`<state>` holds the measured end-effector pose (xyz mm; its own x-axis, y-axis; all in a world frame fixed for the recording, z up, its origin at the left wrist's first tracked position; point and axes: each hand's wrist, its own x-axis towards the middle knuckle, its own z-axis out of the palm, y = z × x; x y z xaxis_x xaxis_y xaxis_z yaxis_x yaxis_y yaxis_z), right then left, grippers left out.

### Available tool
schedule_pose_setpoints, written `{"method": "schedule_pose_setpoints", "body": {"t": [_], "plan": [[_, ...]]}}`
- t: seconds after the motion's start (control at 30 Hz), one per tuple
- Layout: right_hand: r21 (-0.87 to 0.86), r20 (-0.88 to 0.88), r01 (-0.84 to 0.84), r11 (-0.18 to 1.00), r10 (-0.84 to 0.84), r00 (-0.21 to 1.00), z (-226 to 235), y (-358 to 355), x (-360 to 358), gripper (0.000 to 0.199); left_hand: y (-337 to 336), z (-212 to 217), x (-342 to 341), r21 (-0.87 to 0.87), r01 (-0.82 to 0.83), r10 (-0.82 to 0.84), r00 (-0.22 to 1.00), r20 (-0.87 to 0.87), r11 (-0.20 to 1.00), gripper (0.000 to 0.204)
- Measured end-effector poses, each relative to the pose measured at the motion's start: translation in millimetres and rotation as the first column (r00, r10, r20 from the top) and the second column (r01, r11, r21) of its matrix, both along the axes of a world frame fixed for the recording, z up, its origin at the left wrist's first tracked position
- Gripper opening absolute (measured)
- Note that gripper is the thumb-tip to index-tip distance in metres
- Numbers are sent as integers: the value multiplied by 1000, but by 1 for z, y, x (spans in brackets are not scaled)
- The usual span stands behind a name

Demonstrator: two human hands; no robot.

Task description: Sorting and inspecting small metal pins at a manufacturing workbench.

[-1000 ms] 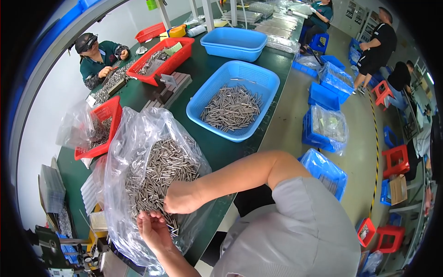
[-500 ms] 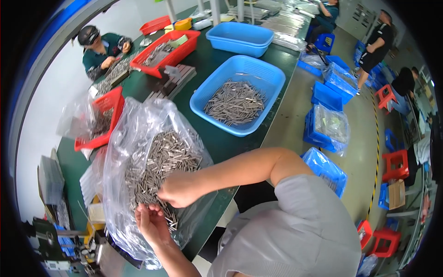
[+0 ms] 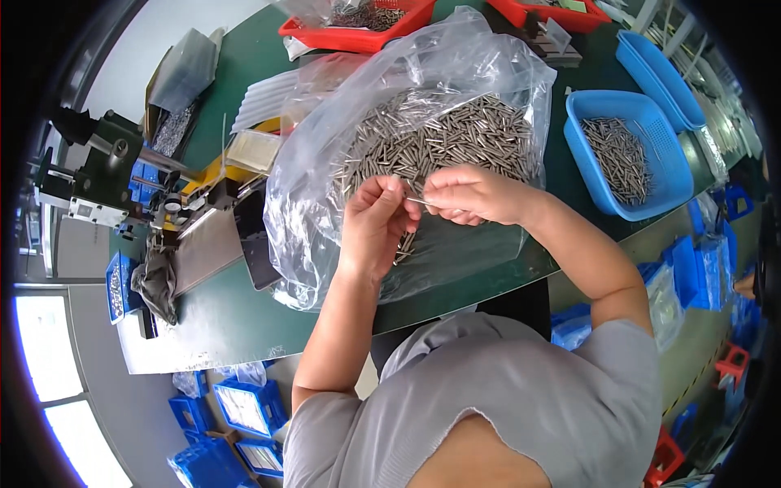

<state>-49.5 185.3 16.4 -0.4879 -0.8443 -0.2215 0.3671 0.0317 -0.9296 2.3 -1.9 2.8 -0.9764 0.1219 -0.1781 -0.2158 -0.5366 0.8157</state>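
Observation:
My left hand [image 3: 376, 224] and my right hand [image 3: 480, 195] are close together over a clear plastic bag [image 3: 305, 191]. A thin metal pin [image 3: 417, 200] spans the small gap between them. My right fingers pinch one end, and the curled fingers of my left hand close on the other. Beneath and beyond both hands, a heap of short metal pins [image 3: 455, 137] lies on the spread bag. A few loose pins [image 3: 404, 248] lie just on the near side of my left hand.
A blue basket [image 3: 592, 175] of similar pins stands to the right, beside another blue basket [image 3: 651, 77]. Red trays [image 3: 366, 39] sit at the far side of the green table [image 3: 236, 305]. A black-and-metal bench device [image 3: 114, 163] stands at left, near a white-topped box [image 3: 252, 152].
My view has swung left, toward the bench device. My hands, lower in the bag before and slightly apart, now meet at one pin above the heap.

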Motion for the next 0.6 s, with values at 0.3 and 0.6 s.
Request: {"method": "schedule_pose_setpoints", "body": {"t": [0.3,0.6], "plan": [[31,42,38,999,-39,998,-4,3,-2,17,1,1,1,-85,49,-52,998,-39,995,12],[29,-842,392,919,-189,504,-1,-4,8,19,7,3,0,-86,92,-96,994,-44,992,12]]}}
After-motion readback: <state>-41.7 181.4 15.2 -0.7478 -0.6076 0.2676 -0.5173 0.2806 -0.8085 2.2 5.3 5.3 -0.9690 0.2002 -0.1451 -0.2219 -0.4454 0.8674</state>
